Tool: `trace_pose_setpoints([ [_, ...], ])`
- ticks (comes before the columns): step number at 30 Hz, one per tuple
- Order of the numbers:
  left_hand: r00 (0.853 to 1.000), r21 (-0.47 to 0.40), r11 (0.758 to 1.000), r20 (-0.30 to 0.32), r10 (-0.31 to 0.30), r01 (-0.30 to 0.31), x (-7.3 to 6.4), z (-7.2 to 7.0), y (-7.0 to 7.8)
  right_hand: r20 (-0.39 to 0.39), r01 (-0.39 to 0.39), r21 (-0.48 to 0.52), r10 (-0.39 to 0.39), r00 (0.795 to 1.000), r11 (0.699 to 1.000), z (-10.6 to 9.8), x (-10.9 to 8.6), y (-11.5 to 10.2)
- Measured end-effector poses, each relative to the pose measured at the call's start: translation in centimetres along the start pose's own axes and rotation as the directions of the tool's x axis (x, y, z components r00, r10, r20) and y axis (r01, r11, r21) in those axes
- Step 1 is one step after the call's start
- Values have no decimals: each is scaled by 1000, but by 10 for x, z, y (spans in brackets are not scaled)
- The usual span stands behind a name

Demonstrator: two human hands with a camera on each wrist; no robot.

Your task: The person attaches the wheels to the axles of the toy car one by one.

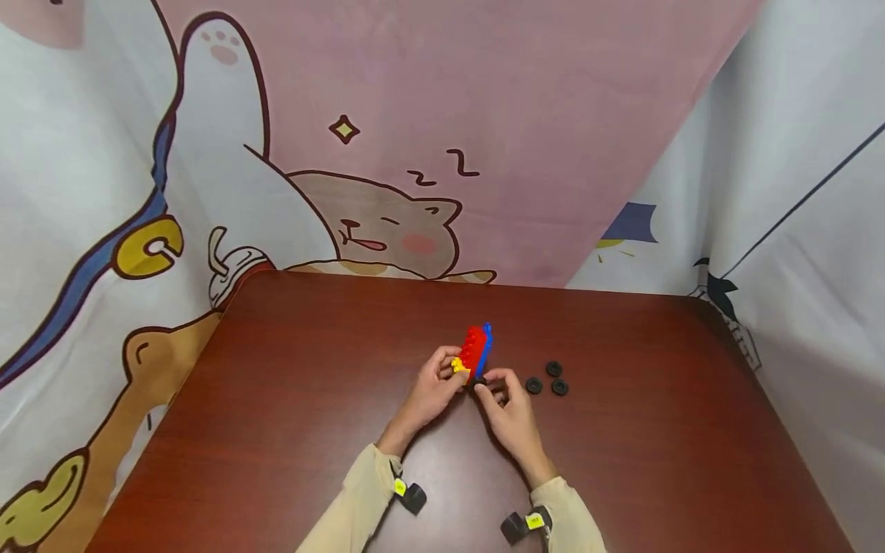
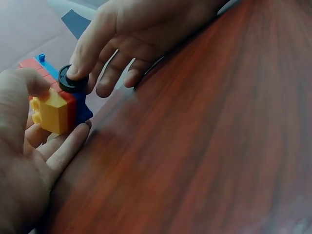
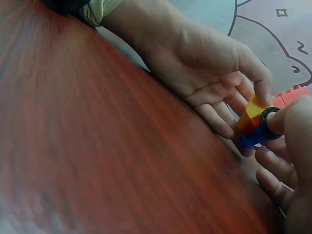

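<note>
A toy vehicle of red, blue and yellow building bricks (image 1: 474, 346) is held up over the table, tilted with its red studs to the left. My left hand (image 1: 430, 392) grips its yellow end, the thumb lying on the yellow brick (image 2: 52, 112). At the near end of the blue base, my right hand (image 1: 515, 421) holds a small black wheel (image 2: 72, 82) against the vehicle's side. The right thumb presses on the wheel's hub, with the index finger behind it. In the right wrist view the same thumb partly covers the wheel (image 3: 266, 122).
Three loose black wheels (image 1: 554, 369) lie on the brown wooden table (image 1: 664, 445), just right of my right hand. Behind the table hangs a printed cloth (image 1: 553, 115) with cartoon animals, and a white cloth borders the right side. Both wrists wear black camera straps.
</note>
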State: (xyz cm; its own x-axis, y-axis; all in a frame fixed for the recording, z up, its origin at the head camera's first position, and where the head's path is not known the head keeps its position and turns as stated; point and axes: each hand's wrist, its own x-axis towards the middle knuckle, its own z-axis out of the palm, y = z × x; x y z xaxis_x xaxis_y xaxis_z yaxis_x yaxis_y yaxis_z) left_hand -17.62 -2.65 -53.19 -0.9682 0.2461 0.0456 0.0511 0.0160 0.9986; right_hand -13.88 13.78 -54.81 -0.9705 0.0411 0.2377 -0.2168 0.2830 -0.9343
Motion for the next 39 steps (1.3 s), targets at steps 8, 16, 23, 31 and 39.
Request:
trace_pose_setpoints([
  [8, 993, 46, 998, 111, 44, -49, -11, -8, 27, 37, -40, 45, 39, 999, 998, -2, 1, -2],
  [16, 989, 62, 997, 142, 35, -44, -10, -8, 22, 82, -11, 24, 9, 997, 1000, -10, -4, -31],
  [23, 992, 45, 999, 125, 24, -29, -3, -11, 0, 121, 35, 19, -37, 992, 999, -10, -1, -8],
  [31, 988, 26, 999, 149, 31, -35, 0, -10, -10, 142, 41, 33, -45, 989, 999, -10, -2, -12],
  [39, 995, -8, 1000, 95, 12, -11, -5, -9, 14, 161, -16, -28, 21, 987, 999, -9, -2, -15],
])
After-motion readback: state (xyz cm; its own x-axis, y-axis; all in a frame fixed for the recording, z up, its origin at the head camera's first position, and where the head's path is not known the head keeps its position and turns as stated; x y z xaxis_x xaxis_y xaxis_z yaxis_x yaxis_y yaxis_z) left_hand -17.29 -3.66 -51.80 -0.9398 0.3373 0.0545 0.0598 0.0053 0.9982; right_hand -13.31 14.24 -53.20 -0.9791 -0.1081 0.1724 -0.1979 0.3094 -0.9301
